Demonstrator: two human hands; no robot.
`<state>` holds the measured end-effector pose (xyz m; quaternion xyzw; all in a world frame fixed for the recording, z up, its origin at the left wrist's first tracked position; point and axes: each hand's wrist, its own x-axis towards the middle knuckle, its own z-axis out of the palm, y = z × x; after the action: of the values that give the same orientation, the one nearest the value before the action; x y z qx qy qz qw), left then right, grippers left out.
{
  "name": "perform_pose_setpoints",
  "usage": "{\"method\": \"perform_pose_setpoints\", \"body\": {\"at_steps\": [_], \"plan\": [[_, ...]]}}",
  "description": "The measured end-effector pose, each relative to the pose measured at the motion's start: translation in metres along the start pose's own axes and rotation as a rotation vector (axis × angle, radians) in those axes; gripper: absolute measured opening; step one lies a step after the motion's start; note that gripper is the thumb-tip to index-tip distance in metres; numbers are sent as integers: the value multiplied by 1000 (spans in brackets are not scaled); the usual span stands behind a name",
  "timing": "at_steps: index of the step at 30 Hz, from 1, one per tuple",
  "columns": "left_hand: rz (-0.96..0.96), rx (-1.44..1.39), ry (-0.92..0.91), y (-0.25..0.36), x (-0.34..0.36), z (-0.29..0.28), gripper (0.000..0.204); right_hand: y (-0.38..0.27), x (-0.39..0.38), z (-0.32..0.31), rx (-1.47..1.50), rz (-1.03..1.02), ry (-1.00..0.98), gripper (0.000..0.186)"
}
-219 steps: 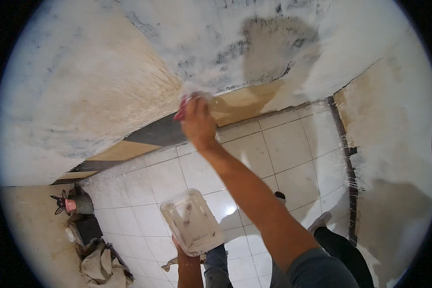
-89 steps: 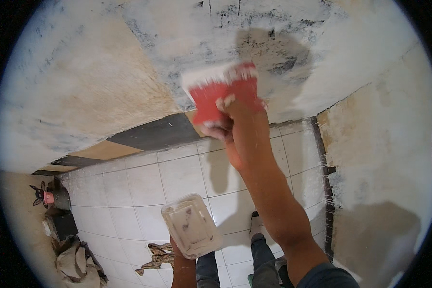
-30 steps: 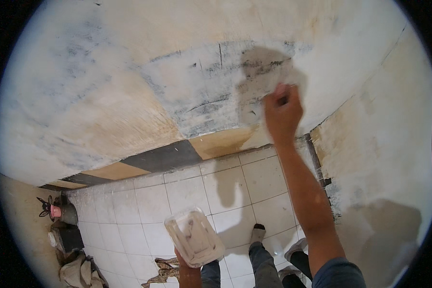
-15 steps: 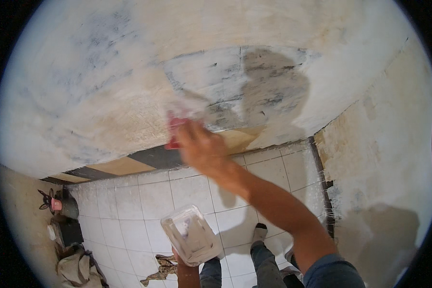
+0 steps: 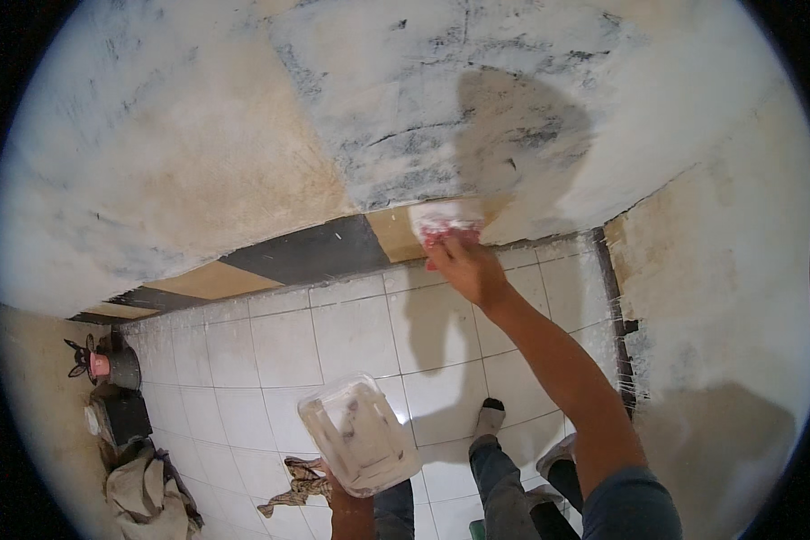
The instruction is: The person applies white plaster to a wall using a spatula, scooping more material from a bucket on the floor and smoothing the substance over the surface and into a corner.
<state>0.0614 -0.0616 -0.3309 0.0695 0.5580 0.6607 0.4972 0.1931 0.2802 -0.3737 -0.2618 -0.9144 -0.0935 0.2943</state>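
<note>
My right hand [image 5: 473,274] is closed on a red putty spreader [image 5: 447,236]. Its wide blade, coated in white paste, lies against the tan part of the wall's lower band, just above the floor. Beneath it, my left hand [image 5: 335,481] supports a clear rectangular plastic tub [image 5: 382,477]; most of its fingers are hidden by the tub. White paste smears the tub's inside. The wall [image 5: 216,162] in front of me has patchy white and beige coating, with grey streaks above the spreader.
White tiles [image 5: 351,310] cover the floor, where a patterned rag [image 5: 297,486] lies left of the tub. A dark pot [image 5: 126,367], a black box [image 5: 128,418] and a crumpled beige cloth [image 5: 148,486] line the left wall. Another wall [image 5: 693,297] rises at right.
My right hand has brought the spreader down and to the right, from the patchy wall onto the tan band. The view has shifted slightly; the tub stays in my left hand.
</note>
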Motion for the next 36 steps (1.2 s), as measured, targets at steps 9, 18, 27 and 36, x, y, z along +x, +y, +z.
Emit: {"method": "perform_pose_setpoints", "body": {"at_steps": [9,18,27,36], "plan": [[-563,-1740,-42,53,2,44,60,6,196,-177,-207,-75,664,33],[-178,-689,-78,-4,11,-6,65,10,10,52,-300,-44,-61,16],[-131,-331,-39,10,0,1,81,-40,230,-188,-242,-95,502,19],[-127,-425,-60,8,-2,-3,79,-33,96,41,-275,-75,109,23]]}}
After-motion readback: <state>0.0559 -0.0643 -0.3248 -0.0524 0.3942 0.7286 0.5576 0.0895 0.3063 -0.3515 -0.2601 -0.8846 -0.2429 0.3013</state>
